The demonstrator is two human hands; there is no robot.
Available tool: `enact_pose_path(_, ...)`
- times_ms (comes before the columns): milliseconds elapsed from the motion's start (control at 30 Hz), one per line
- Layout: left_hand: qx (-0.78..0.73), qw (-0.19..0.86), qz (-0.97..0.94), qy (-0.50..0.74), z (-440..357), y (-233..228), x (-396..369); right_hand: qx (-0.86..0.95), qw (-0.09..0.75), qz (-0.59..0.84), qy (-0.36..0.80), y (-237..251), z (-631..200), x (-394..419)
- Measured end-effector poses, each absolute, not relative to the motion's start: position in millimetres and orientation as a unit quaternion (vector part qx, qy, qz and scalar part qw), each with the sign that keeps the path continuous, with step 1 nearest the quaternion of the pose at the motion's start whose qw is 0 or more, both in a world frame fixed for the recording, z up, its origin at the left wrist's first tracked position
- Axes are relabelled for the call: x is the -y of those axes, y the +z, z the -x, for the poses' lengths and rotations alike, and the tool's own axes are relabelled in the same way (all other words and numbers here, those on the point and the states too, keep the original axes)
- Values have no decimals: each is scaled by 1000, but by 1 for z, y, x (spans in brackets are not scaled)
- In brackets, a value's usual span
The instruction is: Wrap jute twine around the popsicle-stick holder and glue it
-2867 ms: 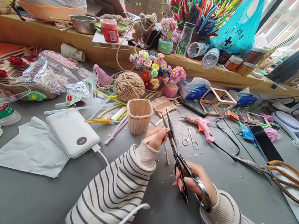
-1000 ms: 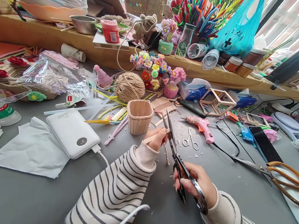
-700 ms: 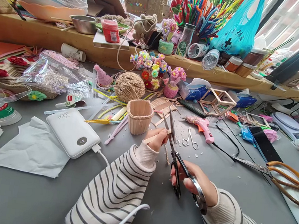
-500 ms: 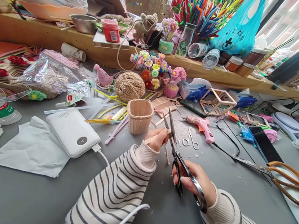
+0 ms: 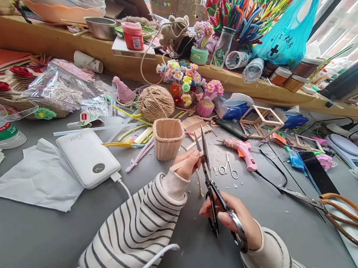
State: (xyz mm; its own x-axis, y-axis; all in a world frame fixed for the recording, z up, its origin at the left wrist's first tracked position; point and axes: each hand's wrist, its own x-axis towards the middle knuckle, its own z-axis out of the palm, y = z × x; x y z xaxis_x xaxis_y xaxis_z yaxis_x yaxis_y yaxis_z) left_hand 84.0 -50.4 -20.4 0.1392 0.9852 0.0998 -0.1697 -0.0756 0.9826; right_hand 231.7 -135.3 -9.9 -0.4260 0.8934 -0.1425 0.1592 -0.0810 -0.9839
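Note:
My left hand (image 5: 187, 164) is closed on a flat wooden craft stick (image 5: 179, 165), whose far end reaches the blades of the scissors. Those black-handled scissors (image 5: 207, 169) are in my right hand (image 5: 232, 214), fingers through the loops and blades slightly apart, pointing away from me. Just beyond my left hand stands a small basket (image 5: 167, 140) of upright wooden sticks with a twine rim. A short piece of twine (image 5: 200, 184) lies between my hands.
A pink glue gun (image 5: 242, 152) and small scissors (image 5: 228, 168) lie to the right, with orange-handled scissors (image 5: 345, 211) farther over. To the left is a white power bank (image 5: 87, 157) with a cable. Behind the basket sit a twine ball (image 5: 155, 103) and loose sticks (image 5: 195, 125).
My left hand has shifted very slightly left with the stick. The fingers of my right hand have moved a little on the scissors; otherwise the scene is the same.

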Motion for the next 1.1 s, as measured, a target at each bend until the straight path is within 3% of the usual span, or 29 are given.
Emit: enact_pose_path(1100, -410, 551, -465, 558, -85, -12, 57, 627, 322, 440, 556, -2, -233, 151)
